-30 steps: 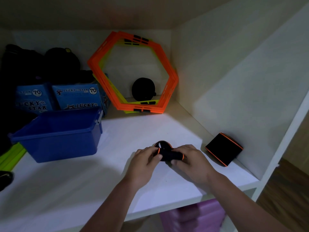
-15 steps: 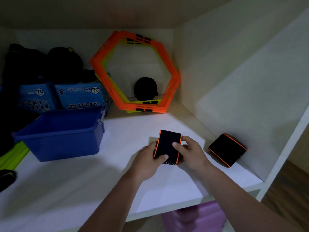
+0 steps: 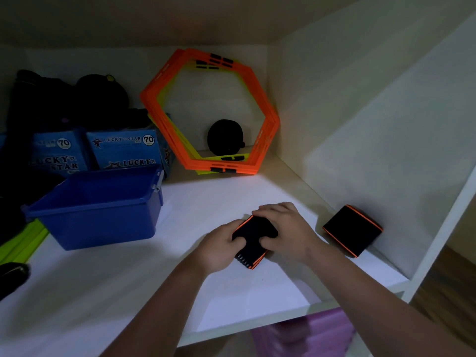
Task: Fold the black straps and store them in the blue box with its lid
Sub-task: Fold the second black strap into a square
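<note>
A black strap with orange edges (image 3: 253,239) lies folded flat on the white shelf (image 3: 128,292). My left hand (image 3: 221,247) grips its left side and my right hand (image 3: 286,231) presses over its top and right side. A second folded black strap with orange edges (image 3: 351,229) leans against the right wall of the shelf. The open blue box (image 3: 100,215) stands on the shelf to the left, with nothing visible inside. I see no lid.
Orange and yellow hexagon rings (image 3: 208,112) lean against the back wall, with a black round object (image 3: 225,137) behind them. Blue Lucky Star packs (image 3: 121,150) and dark bags sit at the back left. A purple bin (image 3: 309,333) shows below the shelf.
The strap went from a small bundle, to held upright and flat, to folded and pressed down on the shelf under both hands.
</note>
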Available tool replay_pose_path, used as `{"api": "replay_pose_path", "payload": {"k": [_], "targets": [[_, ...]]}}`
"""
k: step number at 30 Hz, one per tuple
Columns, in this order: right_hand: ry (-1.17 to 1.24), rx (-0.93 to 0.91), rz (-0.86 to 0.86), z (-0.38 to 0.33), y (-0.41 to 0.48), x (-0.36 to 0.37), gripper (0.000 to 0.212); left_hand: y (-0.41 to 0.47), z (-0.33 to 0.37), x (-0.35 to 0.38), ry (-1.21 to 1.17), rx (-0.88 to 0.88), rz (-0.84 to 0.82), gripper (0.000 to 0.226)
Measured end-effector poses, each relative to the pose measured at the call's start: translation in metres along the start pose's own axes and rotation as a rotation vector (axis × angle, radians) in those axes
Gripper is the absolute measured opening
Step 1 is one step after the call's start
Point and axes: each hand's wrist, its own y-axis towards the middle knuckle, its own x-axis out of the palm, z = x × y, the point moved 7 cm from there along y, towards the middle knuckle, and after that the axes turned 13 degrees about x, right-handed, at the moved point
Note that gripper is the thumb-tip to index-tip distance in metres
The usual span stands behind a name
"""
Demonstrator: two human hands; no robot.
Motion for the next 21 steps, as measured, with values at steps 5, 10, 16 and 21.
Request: {"api": "replay_pose_path", "payload": {"k": [5,10,16,21], "targets": [[-0.133,-0.096,-0.131,-0.02,-0.001,-0.006,0.098,0.008,0.025,-0.02,-0.019,0.079,0.052,0.066],[0.22,-0.078,-0.148,-0.015,-0.008,-0.012,0.065,0.008,0.04,-0.039,-0.233,0.119,0.255,0.064],[0.729,0.059,-0.002,-0.001,-0.024,0.0,0.026,0.01,0.034,-0.028,-0.321,0.16,0.44,0.049],[1.062,0.145,0.134,0.007,-0.033,0.004,0.02,0.004,0.023,-0.011,-0.493,0.144,0.551,0.049]]}}
